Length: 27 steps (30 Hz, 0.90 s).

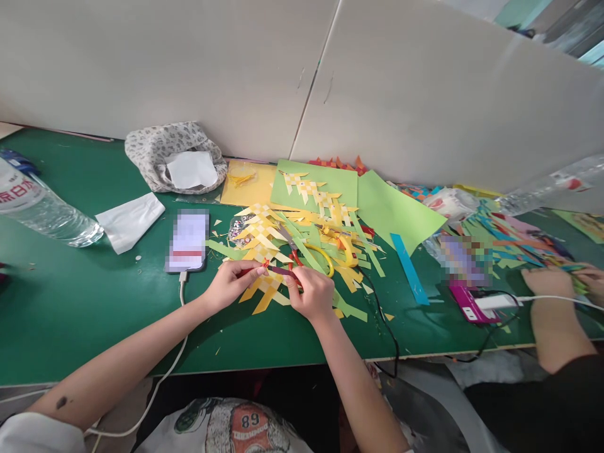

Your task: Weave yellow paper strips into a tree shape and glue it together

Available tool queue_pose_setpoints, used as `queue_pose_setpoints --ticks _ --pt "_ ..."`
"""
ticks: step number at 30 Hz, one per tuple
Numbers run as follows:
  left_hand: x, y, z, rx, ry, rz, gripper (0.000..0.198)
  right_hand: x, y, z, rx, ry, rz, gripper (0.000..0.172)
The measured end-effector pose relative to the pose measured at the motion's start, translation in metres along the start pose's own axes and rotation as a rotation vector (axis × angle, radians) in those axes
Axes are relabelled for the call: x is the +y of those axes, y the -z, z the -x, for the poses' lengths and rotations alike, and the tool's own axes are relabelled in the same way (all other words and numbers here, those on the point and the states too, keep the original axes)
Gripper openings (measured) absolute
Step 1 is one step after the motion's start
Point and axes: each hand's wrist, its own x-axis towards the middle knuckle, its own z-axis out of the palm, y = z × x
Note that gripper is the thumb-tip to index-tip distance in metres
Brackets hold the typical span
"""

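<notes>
My left hand pinches one end of a thin dark-red strip, with a small bright red-orange bit showing at the fingertips. Closed on the strip's other end is my right hand; whether it is paper or a tool, I cannot tell. Beneath and just beyond both hands lie woven yellow-and-white paper fish. Scissors with a red handle are partly hidden behind the right hand. Close by are a yellow looped handle and a yellow glue gun with a black cord.
A phone on a white cable, a water bottle and a fabric basket stand leftward. Green card sheets, a blue strip and a magenta power bank lie rightward. A co-worker's hands work at far right.
</notes>
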Motion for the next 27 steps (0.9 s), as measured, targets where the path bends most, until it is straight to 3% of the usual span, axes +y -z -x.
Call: queue_pose_setpoints --ticks 8,12,16,20,23,27 --pt "0.006 -0.007 0.003 -0.044 -0.118 -0.155 0.036 -0.002 0.0 -0.003 -0.033 -0.032 0.017 0.026" --pt "0.005 -0.006 0.003 -0.037 -0.108 -0.128 0.035 0.001 -0.001 -0.004 -0.01 -0.157 0.072 0.028" --pt "0.007 -0.003 0.002 -0.013 -0.083 -0.085 0.038 0.015 0.0 -0.004 0.073 -0.342 0.139 0.027" --pt "0.007 -0.001 0.002 0.021 -0.057 -0.084 0.039 0.024 0.005 -0.009 0.178 -0.393 0.281 0.029" --pt "0.007 -0.001 0.002 0.042 -0.069 -0.13 0.039 0.008 0.011 -0.017 0.201 -0.373 0.054 0.028" --pt "0.005 -0.002 0.002 0.058 -0.142 -0.227 0.037 -0.032 0.011 -0.023 -0.051 -0.473 -0.542 0.02"
